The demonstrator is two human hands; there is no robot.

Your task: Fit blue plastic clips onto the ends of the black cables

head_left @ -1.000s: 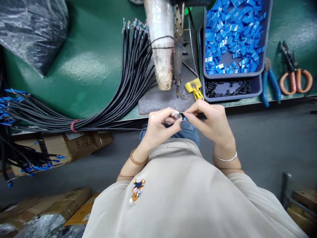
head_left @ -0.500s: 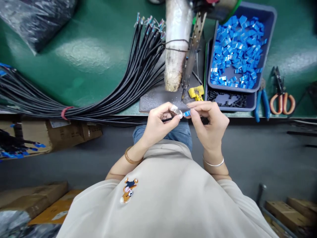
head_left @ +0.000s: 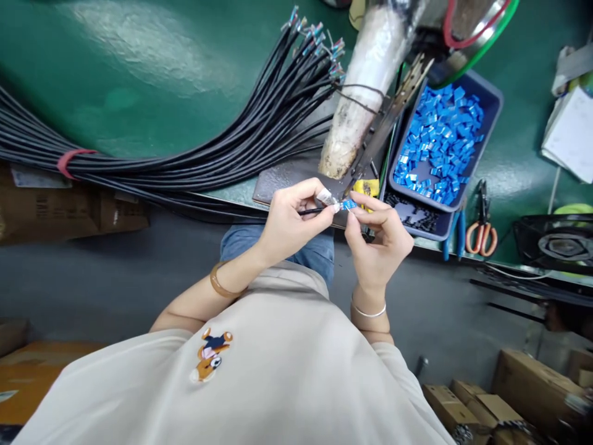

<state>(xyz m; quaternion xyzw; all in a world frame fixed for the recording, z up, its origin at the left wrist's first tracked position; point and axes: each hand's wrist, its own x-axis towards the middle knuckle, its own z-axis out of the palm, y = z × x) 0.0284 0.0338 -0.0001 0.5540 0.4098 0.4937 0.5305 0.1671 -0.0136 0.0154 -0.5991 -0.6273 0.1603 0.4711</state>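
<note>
My left hand [head_left: 296,219] pinches a black cable [head_left: 311,211] near its end, with something whitish wrapped on a fingertip. At the cable's end sits a small blue connector [head_left: 348,204], with thin wires running to it. My right hand [head_left: 377,238] is closed at the connector's right side, its thumb and fingertips around a thin pale wire. Just behind the hands lies a yellow piece [head_left: 367,187]. A bundle of black cables [head_left: 208,162] with stripped, coloured wire ends stretches to the left, tied with a red band [head_left: 69,162].
A grey bin [head_left: 492,117] of blue connectors overlaps a tray [head_left: 440,232] of small black parts. Blue-handled pliers [head_left: 459,233] and orange-handled cutters [head_left: 482,238] lie to their right. A plastic-wrapped post [head_left: 361,93] and a metal arm [head_left: 393,117] reach toward my hands.
The view has turned and shifted, so the bins sit lower and more of the bench's right side shows. My right fingers have parted slightly from the blue connector, leaving more of it visible.
</note>
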